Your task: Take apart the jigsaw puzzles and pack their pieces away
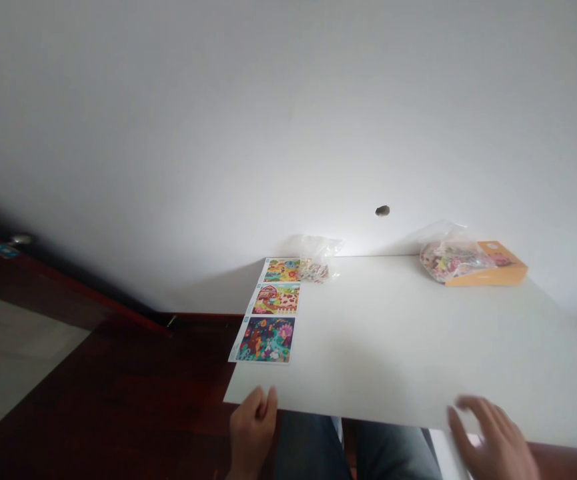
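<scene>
My left hand [255, 425] is closed at the table's near left edge, fingers curled and thumb up beside them, with nothing seen in it. Farther right, my right hand [493, 433] hangs over the near edge, thumb and fingers apart, slightly blurred and holding nothing. Closest to the left hand is a picture sheet [268, 340] with a dark night scene of animals. Behind it lie a farm picture [277, 299] and a yellow animal picture [281, 269], lined up along the left edge. A clear plastic bag of small printed pieces [314, 270] overlaps the farthest picture.
On the white table [368, 347], an orange box [508, 267] stands at the back right. A fuller clear bag of colourful pieces [448, 260] leans on it. The white wall [268, 133] rises behind, with a small hole [383, 211]. My legs [313, 447] are below the near edge.
</scene>
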Available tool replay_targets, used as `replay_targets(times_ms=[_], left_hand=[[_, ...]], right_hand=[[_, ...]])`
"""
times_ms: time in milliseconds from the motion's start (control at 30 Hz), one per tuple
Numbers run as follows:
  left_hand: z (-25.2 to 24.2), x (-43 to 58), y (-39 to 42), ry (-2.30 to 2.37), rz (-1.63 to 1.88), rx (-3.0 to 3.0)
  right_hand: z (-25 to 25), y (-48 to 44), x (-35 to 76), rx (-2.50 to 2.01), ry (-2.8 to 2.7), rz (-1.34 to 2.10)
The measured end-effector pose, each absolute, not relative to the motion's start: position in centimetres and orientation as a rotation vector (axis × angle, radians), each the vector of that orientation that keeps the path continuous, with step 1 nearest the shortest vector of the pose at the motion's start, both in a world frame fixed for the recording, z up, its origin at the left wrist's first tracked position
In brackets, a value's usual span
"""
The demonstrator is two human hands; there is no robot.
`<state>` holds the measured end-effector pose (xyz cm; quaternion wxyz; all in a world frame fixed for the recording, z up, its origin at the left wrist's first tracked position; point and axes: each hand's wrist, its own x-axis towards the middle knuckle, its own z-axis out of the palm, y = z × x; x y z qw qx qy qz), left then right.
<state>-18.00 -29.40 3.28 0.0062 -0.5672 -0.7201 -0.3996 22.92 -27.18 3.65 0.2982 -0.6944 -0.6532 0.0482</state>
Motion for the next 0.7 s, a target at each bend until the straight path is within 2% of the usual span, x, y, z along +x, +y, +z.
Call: replay_targets(times_ms=[200,400,533,700], left_hand=[[4.3,-14.6,-12.0,-2.095,-1.249,-1.862],[8.1,-13.1,0.8,-2.532,-1.166,-1.641],[8.5,-13.3,4.9,-2.650,-1.179,-1.648],[7.3,-12.4,3.6,-2.530,-1.264,-1.840]], right_hand=[[-0.9,-18.2,17.2,-2.099,-2.127,0.037],[-1.4,-15.4,16.6,-2.161,-2.159,0.008],[-1.1,-15.4,16.7,-2.145,-2.156,0.056],[-0.7,-15.4,16.5,-2.145,-2.138,0.079]])
